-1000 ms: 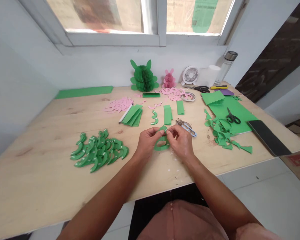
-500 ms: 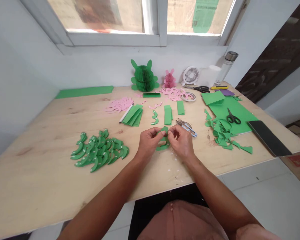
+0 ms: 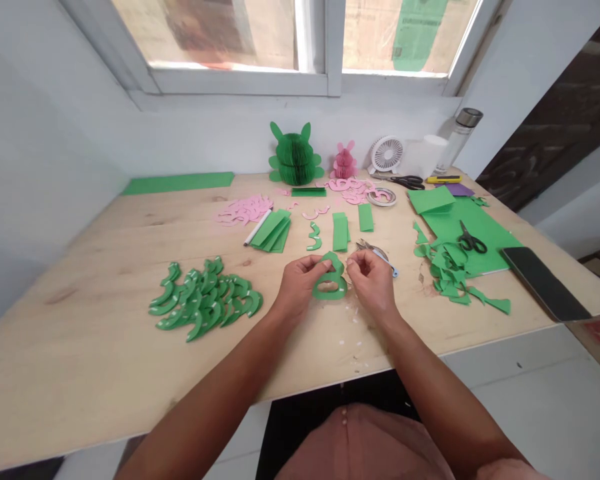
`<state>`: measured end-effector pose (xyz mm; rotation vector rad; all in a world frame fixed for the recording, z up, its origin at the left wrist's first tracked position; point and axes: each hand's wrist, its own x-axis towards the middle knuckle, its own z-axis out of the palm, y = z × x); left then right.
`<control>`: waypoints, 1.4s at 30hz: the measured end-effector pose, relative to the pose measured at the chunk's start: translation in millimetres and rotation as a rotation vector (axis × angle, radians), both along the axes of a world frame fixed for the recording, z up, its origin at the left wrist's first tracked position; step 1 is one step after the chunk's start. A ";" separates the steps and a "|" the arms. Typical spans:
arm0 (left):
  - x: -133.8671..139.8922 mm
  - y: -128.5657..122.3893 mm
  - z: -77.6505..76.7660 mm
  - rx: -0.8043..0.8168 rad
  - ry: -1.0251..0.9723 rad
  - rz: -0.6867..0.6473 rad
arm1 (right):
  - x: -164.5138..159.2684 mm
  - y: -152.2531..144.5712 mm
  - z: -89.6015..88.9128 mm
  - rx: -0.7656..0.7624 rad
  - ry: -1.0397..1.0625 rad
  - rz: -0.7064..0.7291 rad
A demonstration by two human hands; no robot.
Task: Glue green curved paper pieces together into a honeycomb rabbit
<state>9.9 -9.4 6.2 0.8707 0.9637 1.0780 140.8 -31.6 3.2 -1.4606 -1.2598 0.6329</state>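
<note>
My left hand (image 3: 300,283) pinches a green paper cutout (image 3: 337,294) with rounded lobes and an opening low in its middle. My right hand (image 3: 373,280) is just to the right of the cutout, apart from it, with thumb and finger pressed together; whatever they hold is too small to name. Beyond the hands lie a wavy green paper piece (image 3: 314,237) with white marks and folded green strips (image 3: 340,231). Blue-handled snips (image 3: 391,267) rest partly behind my right hand. To the left spreads a pile of curved green paper pieces (image 3: 205,300) with white marks.
Pink cutouts (image 3: 245,209), a tape roll (image 3: 381,196), a green paper figure (image 3: 295,160), a pink one (image 3: 343,162) and a fan (image 3: 387,155) stand or lie toward the wall. Rightward are green scraps (image 3: 447,267), black scissors (image 3: 471,240) and a phone (image 3: 545,283).
My right hand has moved away from the cutout, leaving a gap and more of it showing. My left hand still holds it. The whole view has shifted slightly.
</note>
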 end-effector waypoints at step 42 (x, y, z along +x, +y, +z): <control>-6.9 7.4 -2.1 0.087 -0.006 0.035 | -1.7 2.4 0.9 -0.141 0.168 0.203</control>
